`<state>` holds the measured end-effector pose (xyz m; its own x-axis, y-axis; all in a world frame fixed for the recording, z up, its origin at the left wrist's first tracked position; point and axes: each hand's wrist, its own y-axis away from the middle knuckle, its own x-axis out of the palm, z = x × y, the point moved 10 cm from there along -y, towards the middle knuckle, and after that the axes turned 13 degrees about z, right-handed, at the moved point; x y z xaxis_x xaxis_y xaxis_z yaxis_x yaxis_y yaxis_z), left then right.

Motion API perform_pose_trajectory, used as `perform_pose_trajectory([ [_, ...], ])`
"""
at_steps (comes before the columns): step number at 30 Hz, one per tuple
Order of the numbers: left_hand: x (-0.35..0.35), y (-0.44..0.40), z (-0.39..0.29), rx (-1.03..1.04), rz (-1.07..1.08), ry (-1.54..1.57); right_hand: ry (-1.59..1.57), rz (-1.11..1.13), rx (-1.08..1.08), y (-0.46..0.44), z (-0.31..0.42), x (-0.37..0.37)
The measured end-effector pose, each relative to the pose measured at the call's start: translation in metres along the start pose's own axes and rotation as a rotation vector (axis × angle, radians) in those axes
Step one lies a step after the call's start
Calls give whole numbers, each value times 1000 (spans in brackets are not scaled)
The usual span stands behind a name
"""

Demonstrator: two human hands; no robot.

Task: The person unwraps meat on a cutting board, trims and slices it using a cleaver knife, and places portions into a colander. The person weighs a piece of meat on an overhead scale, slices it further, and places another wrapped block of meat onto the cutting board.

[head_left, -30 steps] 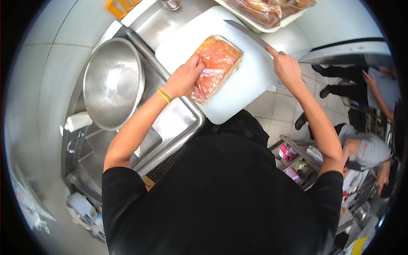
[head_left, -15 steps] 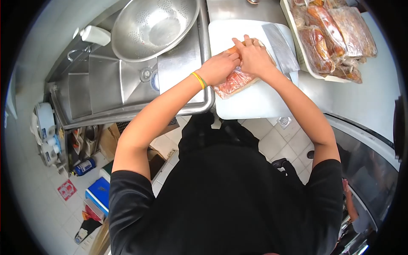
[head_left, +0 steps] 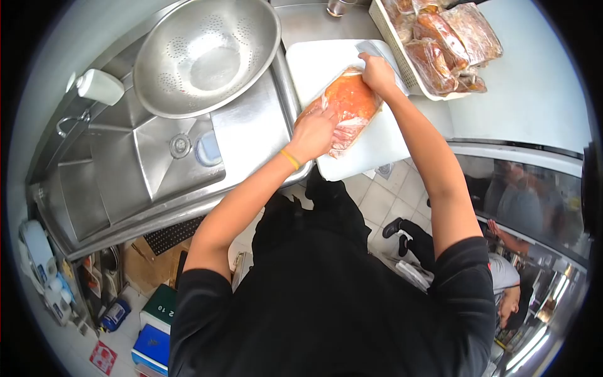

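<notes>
A slab of orange-red meat (head_left: 352, 100) in clear plastic wrap lies at a slant on a white cutting board (head_left: 383, 151). My left hand (head_left: 316, 133) grips its lower left side, fingers curled over the wrapped surface. At the upper right end, my right hand (head_left: 378, 74) is closed on the edge of the wrap, its fingertips partly hidden. A wide knife blade (head_left: 372, 48) shows on the board just beyond my right hand; most of the knife is covered by that hand and forearm.
Right of the board, a cream crate (head_left: 391, 36) holds several wrapped meat pieces (head_left: 433, 66). On the left, a large steel colander (head_left: 207, 56) stands over the sink (head_left: 113, 169). A metal cup (head_left: 339, 7) is behind the board. Another person (head_left: 505, 276) is at the lower right.
My hands have moved apart: the right toward the slab's far end, the left to its near left side. More of the orange surface shows. The view has shifted.
</notes>
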<state>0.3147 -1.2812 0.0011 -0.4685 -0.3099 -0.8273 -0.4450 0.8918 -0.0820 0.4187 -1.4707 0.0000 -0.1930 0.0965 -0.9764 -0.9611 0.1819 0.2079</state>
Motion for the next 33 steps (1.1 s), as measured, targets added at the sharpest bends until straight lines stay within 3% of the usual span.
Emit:
perform_pose_trajectory([
  [4,-2,41,-5,-27,-53,100,-85,-9,45,-16,-26,30],
  [6,-8,69,-9,-46,-46,181,-220,134,87,-30,-42,58],
  [11,24,108,-3,-112,36,308,-199,169,90,-29,-41,72],
  [15,18,110,1,-224,-83,330,-179,59,48,-12,-34,25],
  [17,6,109,3,-270,-184,326,-133,-50,-218,14,-2,-34],
  [19,0,94,8,-339,-148,321,-269,-137,-253,57,14,-102],
  [21,-10,79,26,-532,-97,545,-368,-111,-311,110,43,-167],
  [23,-26,54,20,-452,-163,710,-368,-79,-420,155,72,-187],
  [25,-37,26,-13,-146,-310,1355,-440,4,-584,178,94,-172],
  [26,-25,22,-23,-160,-286,1493,-658,184,-674,180,104,-144],
  [27,-13,19,-31,-169,-261,1630,-921,734,-319,177,96,-78],
  [29,32,30,-14,-254,-331,1766,-1317,923,-240,153,86,-4],
  [30,43,44,-5,-413,-456,1734,-1314,940,-255,141,80,10],
  [31,56,59,4,-574,-588,1698,-1754,960,-235,130,73,15],
  [32,65,68,13,-652,-552,1654,-2199,964,-180,122,68,13],
  [33,74,75,18,-688,-583,1652,-2176,866,-169,105,45,9],
])
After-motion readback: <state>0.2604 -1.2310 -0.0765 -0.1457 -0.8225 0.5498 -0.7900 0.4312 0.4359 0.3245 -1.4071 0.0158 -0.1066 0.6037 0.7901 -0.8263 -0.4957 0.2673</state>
